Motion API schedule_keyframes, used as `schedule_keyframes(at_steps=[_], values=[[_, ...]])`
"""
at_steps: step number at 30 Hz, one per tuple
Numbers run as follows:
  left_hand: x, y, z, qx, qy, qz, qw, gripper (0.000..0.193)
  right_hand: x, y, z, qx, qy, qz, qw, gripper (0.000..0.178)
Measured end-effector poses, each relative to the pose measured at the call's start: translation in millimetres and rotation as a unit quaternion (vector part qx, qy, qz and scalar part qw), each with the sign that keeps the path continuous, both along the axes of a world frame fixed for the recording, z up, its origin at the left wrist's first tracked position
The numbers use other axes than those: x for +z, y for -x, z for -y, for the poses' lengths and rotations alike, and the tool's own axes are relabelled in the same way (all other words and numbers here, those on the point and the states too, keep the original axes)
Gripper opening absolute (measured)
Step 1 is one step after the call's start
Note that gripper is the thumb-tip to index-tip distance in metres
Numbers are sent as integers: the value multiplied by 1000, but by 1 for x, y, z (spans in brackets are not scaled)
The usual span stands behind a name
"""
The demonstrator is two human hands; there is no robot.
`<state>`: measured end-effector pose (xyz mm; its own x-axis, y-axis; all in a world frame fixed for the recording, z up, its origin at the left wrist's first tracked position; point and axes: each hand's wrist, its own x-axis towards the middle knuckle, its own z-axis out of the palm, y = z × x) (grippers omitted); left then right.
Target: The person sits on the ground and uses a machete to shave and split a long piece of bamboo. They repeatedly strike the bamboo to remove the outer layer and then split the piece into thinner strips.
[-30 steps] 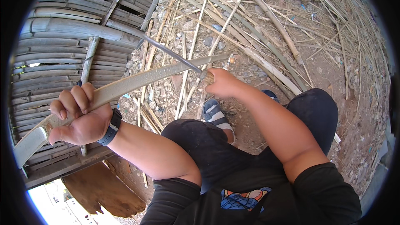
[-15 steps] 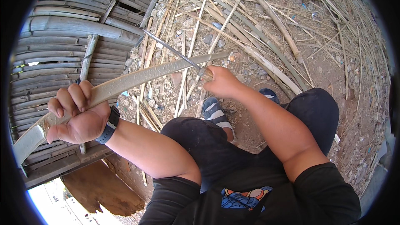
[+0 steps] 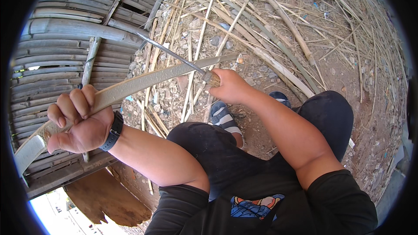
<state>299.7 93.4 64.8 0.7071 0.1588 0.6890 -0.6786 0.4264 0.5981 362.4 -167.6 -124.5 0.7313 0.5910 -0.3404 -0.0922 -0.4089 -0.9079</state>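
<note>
A long split bamboo strip (image 3: 146, 82) runs slantwise across the view, from the lower left to a pointed end near the middle. My left hand (image 3: 82, 124), with a dark watch on its wrist, is wrapped round the strip close to its near-left part. In my right hand (image 3: 228, 86) is the wooden handle of a long-bladed knife (image 3: 167, 52). Its narrow dark blade points up and left and crosses the strip not far from the pointed end. Whether the blade touches the strip I cannot tell.
A wall of bamboo slats (image 3: 56, 67) stands on the left, with an upright pole (image 3: 91, 61) against it. Split bamboo pieces (image 3: 283, 48) and dry straw litter the stony ground ahead. A brown torn sheet (image 3: 106, 196) lies at the lower left. My sandalled foot (image 3: 224, 115) is below my right hand.
My right hand and the knife have shifted slightly to the left, and the blade's tip reaches further over the wall. My left hand keeps its hold on the strip, almost unmoved.
</note>
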Motion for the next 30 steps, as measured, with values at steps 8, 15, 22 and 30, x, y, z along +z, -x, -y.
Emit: schedule_keyframes(at_steps=[8, 15, 22, 30], values=[[1, 1, 1, 1, -6, 2, 1000, 54, -25, 4, -9, -32, -40, 82, 995, 56], [0, -1, 1, -44, -10, 8, 999, 53, -19, 8, -14, -30, -71, 120, 990, 51], [1, 0, 9, -22, 0, 9, 1000, 64, -23, 10, -12, -38, -59, 141, 988, 55], [1, 0, 7, -77, 4, 25, 997, 67, -8, -8, 1, -31, -55, 109, 992, 56]])
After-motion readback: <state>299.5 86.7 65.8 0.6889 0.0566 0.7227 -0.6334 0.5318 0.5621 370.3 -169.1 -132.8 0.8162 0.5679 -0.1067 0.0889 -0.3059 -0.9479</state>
